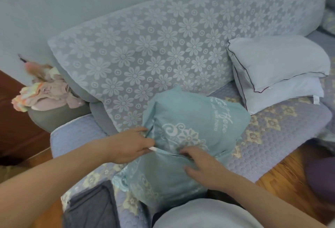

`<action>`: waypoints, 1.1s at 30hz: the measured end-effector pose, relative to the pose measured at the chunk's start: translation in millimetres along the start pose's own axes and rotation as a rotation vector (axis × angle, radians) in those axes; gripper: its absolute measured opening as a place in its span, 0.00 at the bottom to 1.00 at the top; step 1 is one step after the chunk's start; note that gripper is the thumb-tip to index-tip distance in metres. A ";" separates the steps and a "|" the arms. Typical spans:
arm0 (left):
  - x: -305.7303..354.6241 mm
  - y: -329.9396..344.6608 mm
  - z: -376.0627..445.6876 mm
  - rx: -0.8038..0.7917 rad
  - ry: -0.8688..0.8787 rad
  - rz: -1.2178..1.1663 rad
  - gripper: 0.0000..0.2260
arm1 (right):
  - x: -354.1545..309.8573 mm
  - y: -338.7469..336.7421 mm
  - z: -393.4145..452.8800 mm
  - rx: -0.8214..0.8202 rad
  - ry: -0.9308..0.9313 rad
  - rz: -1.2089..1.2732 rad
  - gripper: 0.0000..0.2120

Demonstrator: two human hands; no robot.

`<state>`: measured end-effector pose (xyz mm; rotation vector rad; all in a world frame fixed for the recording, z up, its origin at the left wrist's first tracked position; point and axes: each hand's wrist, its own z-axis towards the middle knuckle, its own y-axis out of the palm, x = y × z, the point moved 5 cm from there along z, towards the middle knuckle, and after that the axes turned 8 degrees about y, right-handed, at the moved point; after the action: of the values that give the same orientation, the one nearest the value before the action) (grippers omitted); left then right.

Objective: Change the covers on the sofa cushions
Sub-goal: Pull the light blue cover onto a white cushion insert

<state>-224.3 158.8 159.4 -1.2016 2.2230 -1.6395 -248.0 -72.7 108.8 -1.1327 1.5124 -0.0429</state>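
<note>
A cushion in a teal cover (190,119) with white floral print and lettering lies on the sofa seat (272,137) right in front of me. My left hand (130,144) pinches the cover's open edge at its left side, where a strip of white shows. My right hand (201,166) holds the same opening a little to the right, its fingertips curled into the fabric. Two bare white cushion inserts (277,68) with dark piping are stacked at the seat's right end. A folded dark grey cloth (90,207) lies on the seat's near left corner.
A lace floral throw covers the sofa back (154,52). A heap of pink and pastel clothes (45,91) sits on the grey left armrest. Wooden floor (282,177) shows at the right with a dark purple object on it.
</note>
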 end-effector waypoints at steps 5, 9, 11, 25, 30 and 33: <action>34.0 -1.1 -4.0 0.074 0.112 0.202 0.09 | -37.1 21.9 34.1 0.175 -0.051 -0.138 0.11; 55.2 7.5 -16.4 0.098 0.209 0.385 0.05 | -30.5 15.6 51.8 0.268 0.142 -0.375 0.21; 60.4 6.0 -13.9 0.099 0.212 0.405 0.06 | -35.2 24.5 53.4 0.240 0.148 -0.501 0.24; 52.0 -8.1 12.4 0.247 0.176 0.151 0.07 | -63.5 76.9 53.9 -0.299 0.126 -0.205 0.17; 30.2 15.6 6.2 0.036 -0.109 -0.166 0.10 | -43.6 73.9 35.5 -0.502 0.163 0.067 0.17; 21.2 14.9 -0.2 0.083 -0.178 -0.205 0.10 | -0.5 11.8 12.5 -0.384 0.310 0.250 0.25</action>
<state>-246.4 146.4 153.9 -1.5306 1.9629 -1.6029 -245.6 -59.3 98.3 -1.2691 1.9894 0.2642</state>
